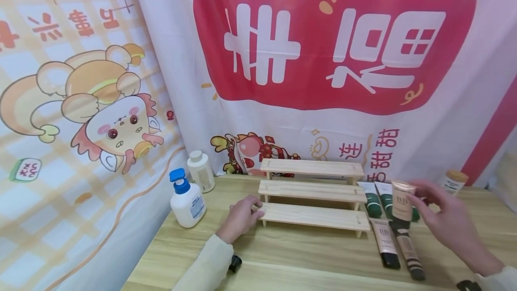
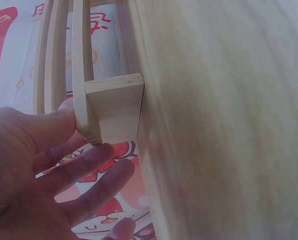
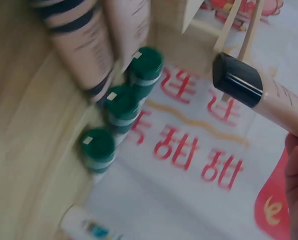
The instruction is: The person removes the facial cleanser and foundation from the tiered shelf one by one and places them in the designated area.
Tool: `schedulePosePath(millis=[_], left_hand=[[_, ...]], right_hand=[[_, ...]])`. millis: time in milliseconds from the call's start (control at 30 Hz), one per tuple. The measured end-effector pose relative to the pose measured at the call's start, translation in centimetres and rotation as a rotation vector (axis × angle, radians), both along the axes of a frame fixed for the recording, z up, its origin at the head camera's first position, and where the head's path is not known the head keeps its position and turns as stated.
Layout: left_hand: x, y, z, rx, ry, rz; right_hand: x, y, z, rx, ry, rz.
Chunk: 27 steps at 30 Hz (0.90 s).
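Note:
A three-tier wooden display rack (image 1: 313, 217) stands on the table. My left hand (image 1: 240, 217) is at the left end of its lowest step; in the left wrist view the thumb and a finger pinch the board end (image 2: 84, 120), other fingers spread. My right hand (image 1: 452, 223) holds a beige BB cream tube (image 1: 401, 203) upright, raised off the table to the right of the rack. Its black cap (image 3: 237, 80) shows in the right wrist view. Below lie another BB tube (image 1: 383, 239) and a dark-striped tube (image 1: 409, 250). Several white-and-green tubes (image 1: 371, 201) lie behind them.
A white pump bottle with a blue top (image 1: 187, 205) and a white bottle (image 1: 200, 172) stand left of the rack. A tan-capped container (image 1: 454, 182) is at the back right. Printed cloth (image 1: 173, 57) hangs along the table's back and left edges.

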State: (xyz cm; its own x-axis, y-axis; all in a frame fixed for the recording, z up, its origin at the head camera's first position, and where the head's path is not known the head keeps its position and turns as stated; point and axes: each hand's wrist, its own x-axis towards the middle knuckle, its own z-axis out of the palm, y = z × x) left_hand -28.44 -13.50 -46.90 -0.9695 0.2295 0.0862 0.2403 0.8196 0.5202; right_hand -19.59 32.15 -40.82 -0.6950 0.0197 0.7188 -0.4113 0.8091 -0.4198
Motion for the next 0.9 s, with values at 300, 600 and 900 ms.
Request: schedulePosePath(millis=[300,600,900], left_hand=[[0.0,-0.4,-0.1,0.019,-0.006,0.018],[0.1,-0.7,0.2,0.015,-0.005,0.02],[0.5,-0.5,0.1,0.01,-0.002,0.012]], right_hand=[[-0.5,5.2,-2.3,0.149,-0.483,-0.064],[-2.4,8.2,-5.3,0.149,-0.87,-0.012],[-3.1,9.1,-6.9,0.147,-0.907,-0.03]])
